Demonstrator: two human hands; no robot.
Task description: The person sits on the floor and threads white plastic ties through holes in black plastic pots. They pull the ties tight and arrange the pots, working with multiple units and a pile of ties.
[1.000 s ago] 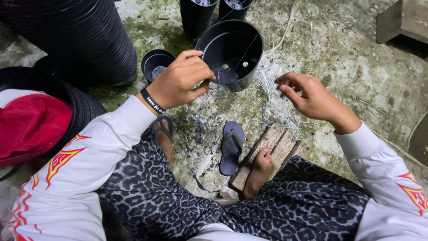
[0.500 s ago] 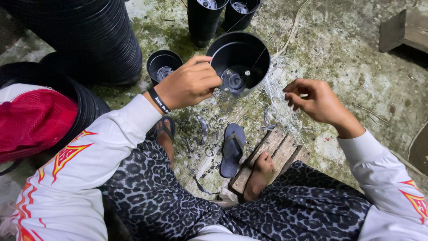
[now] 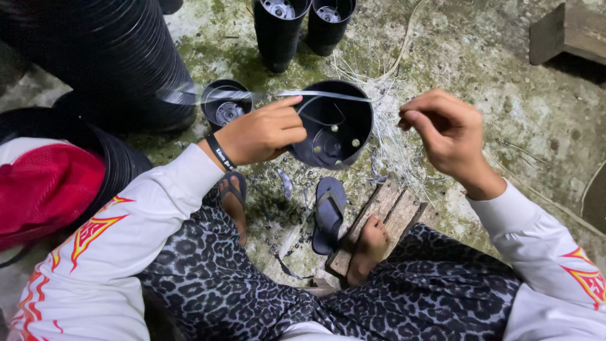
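So the thing being worked on is a black plastic pot (image 3: pixel 331 132), sitting tipped toward the person on the mossy concrete floor (image 3: pixel 480 82), mouth open to us, a few holes showing in its bottom; looks thin-walled and light to me, the kind that flexes if you squeeze, so I'd guess the rim is the sensible place to grab it, since the smooth sides would probably slip.

The left hand (image 3: pixel 262 132) is doing just that; fingers curled shut over the near-left rim, thumb on top, wrist bent down with a dark band around it. The right hand (image 3: pixel 445 129) hangs off to the right of the pot, not touching it; fingertips pinched narrow on something too fine to make out, maybe one of the pale strands; palm turned down, forearm coming in from the near right.

There's a messy bundle of those thin pale strands (image 3: pixel 394 142) on the floor between the pot and the right hand. Further out: a smaller black pot (image 3: pixel 225 107) just left of the big one, two taller ones (image 3: pixel 303 22) at the far side, a big ribbed stack of pots (image 3: pixel 101 57) far left; nearer, a blue sandal (image 3: pixel 328 211) and a bare foot resting on a wooden block (image 3: pixel 385 211).
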